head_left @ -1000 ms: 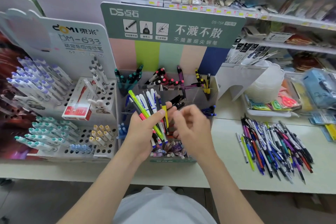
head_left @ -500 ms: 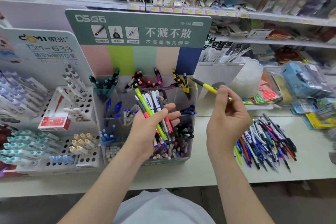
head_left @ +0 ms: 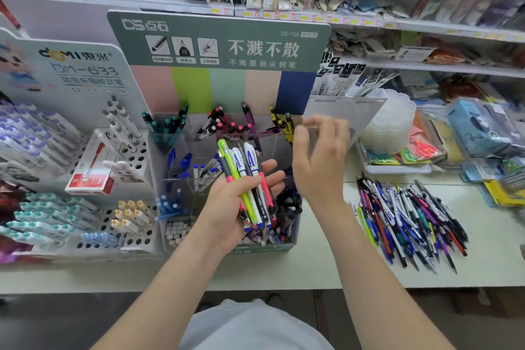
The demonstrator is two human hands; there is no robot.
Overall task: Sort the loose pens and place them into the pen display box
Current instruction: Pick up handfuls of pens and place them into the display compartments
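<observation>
Drop done: right hand (head_left: 321,167) spread empty by yellow pens (head_left: 279,122) at one o'clock in box (head_left: 264,249), left hand (head_left: 227,209) gripping bundle (head_left: 247,170) still to sort.

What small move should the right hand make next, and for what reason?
Probably lower the right hand to the bundle of pens in the left hand and pinch one pen out. The right hand appears to hold nothing, up by the yellow pens in the display box, while the left hand holds several mixed pens not yet sorted.
</observation>
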